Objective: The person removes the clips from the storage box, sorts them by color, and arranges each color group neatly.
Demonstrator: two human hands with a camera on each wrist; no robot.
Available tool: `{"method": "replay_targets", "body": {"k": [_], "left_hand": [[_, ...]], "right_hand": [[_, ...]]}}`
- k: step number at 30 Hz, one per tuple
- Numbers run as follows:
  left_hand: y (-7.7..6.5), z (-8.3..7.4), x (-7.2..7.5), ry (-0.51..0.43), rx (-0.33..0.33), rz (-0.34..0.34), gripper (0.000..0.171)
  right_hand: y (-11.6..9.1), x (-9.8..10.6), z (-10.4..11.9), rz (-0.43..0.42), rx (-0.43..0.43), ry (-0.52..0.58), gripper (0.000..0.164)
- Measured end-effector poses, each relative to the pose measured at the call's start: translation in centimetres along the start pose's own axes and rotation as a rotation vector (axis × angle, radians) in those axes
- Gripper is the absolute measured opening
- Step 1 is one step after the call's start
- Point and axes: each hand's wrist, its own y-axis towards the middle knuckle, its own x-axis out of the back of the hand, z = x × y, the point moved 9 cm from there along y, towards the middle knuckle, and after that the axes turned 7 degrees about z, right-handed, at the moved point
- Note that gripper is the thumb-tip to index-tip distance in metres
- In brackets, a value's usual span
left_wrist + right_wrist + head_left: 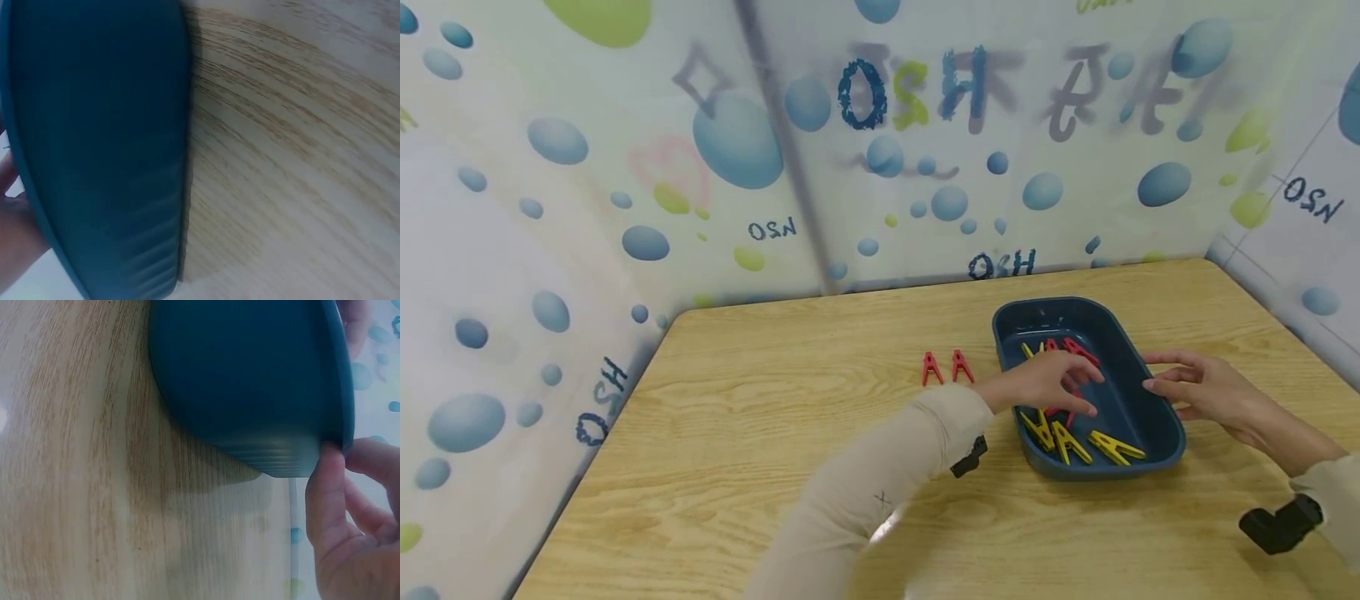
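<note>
My left hand (1051, 382) hovers inside a dark blue plastic bin (1138, 404), fingers and thumb spread apart above the clothespins; I see nothing held. Under and around it lie several yellow clothespins (1116, 447) and red clothespins (1082, 351), some partly hidden by the hand. At the bin's right side, my right hand (1213, 393) pinches the rim. The right wrist view shows its thumb (330, 472) against the outer wall, just below the rim. In the left wrist view the bin's outer wall (100, 144) hides most of the left hand (19, 240).
Two red clothespins, one (932, 368) beside the other (962, 366), lie on the wooden table (760, 417) left of the bin. A patterned curtain (887, 208) stands behind the table and along both sides.
</note>
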Motion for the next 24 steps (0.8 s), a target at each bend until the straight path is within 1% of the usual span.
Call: {"method": "replay_targets", "body": {"k": [5, 9, 12, 16, 19, 24], "left_hand": [[0.5, 0.6, -0.5, 0.05, 0.055, 0.05, 0.047], [0.8, 0.9, -0.6, 0.059, 0.084, 0.07, 0.048], [1.1, 1.1, -0.6, 0.064, 0.111, 0.067, 0.049], [1.5, 1.5, -0.6, 0.074, 0.163, 0.057, 0.049], [1.7, 1.8, -0.7, 0.075, 0.2, 0.056, 0.049], [1.8, 2.0, -0.8, 0.054, 0.228, 0.06, 0.049]], "right_hand": [[0.0, 0.0, -0.3, -0.003, 0.003, 0.013, 0.053], [0.0, 0.2, -0.3, -0.004, 0.008, 0.009, 0.051], [0.0, 0.3, -0.4, 0.0, 0.006, 0.014, 0.049], [0.0, 0.3, -0.4, 0.001, 0.008, 0.024, 0.045], [-0.1, 0.2, -0.4, 0.001, 0.011, 0.03, 0.038], [-0.1, 0.2, -0.3, 0.001, 0.009, 0.032, 0.037]]}}
